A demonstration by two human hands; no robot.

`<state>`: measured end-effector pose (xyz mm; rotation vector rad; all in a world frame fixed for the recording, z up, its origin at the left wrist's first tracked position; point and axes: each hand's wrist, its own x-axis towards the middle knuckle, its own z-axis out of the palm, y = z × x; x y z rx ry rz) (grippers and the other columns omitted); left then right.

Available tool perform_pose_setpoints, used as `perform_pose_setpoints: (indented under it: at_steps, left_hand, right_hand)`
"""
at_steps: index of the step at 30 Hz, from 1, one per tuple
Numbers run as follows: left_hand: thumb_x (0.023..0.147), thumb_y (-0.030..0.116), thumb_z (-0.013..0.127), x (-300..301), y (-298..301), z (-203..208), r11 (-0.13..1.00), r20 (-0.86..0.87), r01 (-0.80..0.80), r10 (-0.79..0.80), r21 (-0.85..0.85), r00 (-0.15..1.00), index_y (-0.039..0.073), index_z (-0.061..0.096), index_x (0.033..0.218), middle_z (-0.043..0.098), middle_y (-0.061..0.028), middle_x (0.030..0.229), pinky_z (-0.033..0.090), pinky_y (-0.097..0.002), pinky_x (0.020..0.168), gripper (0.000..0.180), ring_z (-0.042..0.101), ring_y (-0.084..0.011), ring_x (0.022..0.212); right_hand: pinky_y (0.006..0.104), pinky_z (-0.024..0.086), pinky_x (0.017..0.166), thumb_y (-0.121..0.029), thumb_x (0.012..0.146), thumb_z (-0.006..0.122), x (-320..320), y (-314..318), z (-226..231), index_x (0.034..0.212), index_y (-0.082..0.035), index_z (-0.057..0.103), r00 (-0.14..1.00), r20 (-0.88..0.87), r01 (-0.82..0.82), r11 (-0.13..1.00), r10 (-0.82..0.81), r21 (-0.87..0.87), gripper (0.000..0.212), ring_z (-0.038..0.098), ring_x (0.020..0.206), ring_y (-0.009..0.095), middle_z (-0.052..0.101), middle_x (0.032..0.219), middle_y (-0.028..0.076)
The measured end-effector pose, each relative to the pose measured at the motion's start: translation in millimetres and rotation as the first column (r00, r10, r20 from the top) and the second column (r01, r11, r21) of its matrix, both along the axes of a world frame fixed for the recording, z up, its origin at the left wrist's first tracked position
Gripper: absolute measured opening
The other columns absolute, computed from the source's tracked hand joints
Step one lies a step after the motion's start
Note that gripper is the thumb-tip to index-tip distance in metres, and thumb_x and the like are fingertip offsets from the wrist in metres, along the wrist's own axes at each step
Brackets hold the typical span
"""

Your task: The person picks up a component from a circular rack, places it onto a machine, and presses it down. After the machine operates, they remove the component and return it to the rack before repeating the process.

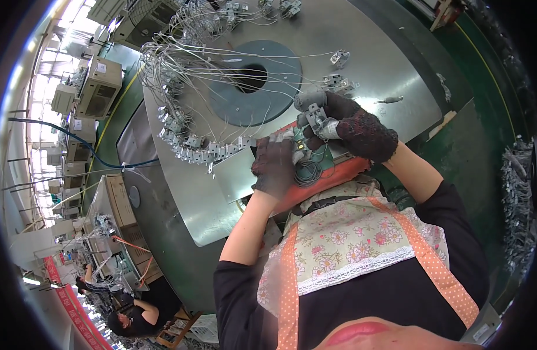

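My right hand (364, 131), in a dark knitted glove with light wrapping on the fingertips, pinches a small silvery metal bracket (316, 115). Close by on the left, my gloved left hand (274, 164) has its fingers bent at a small metal fitting (300, 153) with a yellowish-green spot; its exact grip is partly hidden. A coil of thin grey wire (308, 173) hangs just below the fitting. Both hands work over the red padded edge (330, 184) of the metal table, in front of my apron.
Many wired metal brackets (201, 153) curve along the left of the round metal table (204, 219). Their white wires (181, 61) cross a grey disc (280, 58) with a central hole. A loose connector (390, 100) lies to the right. Another person (143, 315) sits lower left.
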<state>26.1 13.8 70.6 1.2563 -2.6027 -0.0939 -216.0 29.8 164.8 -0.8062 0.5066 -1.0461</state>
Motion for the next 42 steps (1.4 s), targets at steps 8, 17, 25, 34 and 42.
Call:
perform_pose_setpoints:
  at_steps: [8,17,25,34,42]
  left_hand:
    - [0.086,0.035,0.066,-3,2,8,0.998,-0.021,-0.019,0.020,0.057,1.000,0.003,0.061,0.126,0.068,-0.0190,0.122,0.043,-0.0494,0.106,0.051,0.063,-0.0353,0.117]
    - [0.088,0.027,0.064,4,0,4,0.999,-0.079,0.015,-0.012,0.045,0.997,0.002,0.065,0.118,0.069,-0.0201,0.113,0.040,-0.0481,0.108,0.039,0.060,-0.0357,0.118]
    - [0.085,0.045,0.074,9,-25,23,0.830,-0.334,-0.094,0.322,0.550,0.886,0.009,0.065,0.113,0.070,-0.0183,0.112,0.054,-0.0476,0.084,0.047,0.069,-0.0379,0.100]
    - [0.081,0.039,0.076,11,-15,12,0.986,-0.067,0.133,-0.126,0.103,0.990,0.012,0.063,0.122,0.070,-0.0138,0.109,0.050,-0.0517,0.094,0.050,0.062,-0.0332,0.114]
    - [0.080,0.040,0.080,0,-31,40,0.847,-0.336,0.164,0.018,0.506,0.942,0.015,0.063,0.118,0.069,-0.0146,0.104,0.053,-0.0469,0.091,0.049,0.067,-0.0361,0.107]
  right_hand:
    - [0.0381,0.057,0.093,-0.018,0.084,0.072,4,-1,-7,0.144,-0.003,0.047,1.000,-0.015,0.000,1.000,0.001,0.008,0.067,0.065,0.108,0.020,0.063,0.123,0.011]
    - [0.0394,0.054,0.097,-0.013,0.086,0.068,5,3,-11,0.150,-0.004,0.041,0.999,0.039,-0.018,1.000,0.018,0.021,0.070,0.064,0.108,0.022,0.060,0.123,0.011]
    - [0.0370,0.057,0.098,-0.031,0.092,0.072,-21,15,-11,0.147,-0.007,0.045,0.975,-0.117,0.204,0.967,-0.188,0.154,0.066,0.064,0.118,0.023,0.060,0.132,0.013]
    - [0.0354,0.056,0.083,-0.026,0.094,0.065,-19,10,-39,0.144,-0.004,0.048,0.977,-0.086,0.200,0.980,-0.197,0.020,0.057,0.064,0.091,0.019,0.064,0.120,0.010]
    - [0.0334,0.054,0.096,-0.018,0.094,0.065,-16,9,-33,0.143,-0.004,0.050,0.928,-0.253,0.227,0.955,-0.272,-0.192,0.054,0.065,0.109,0.020,0.064,0.123,0.010]
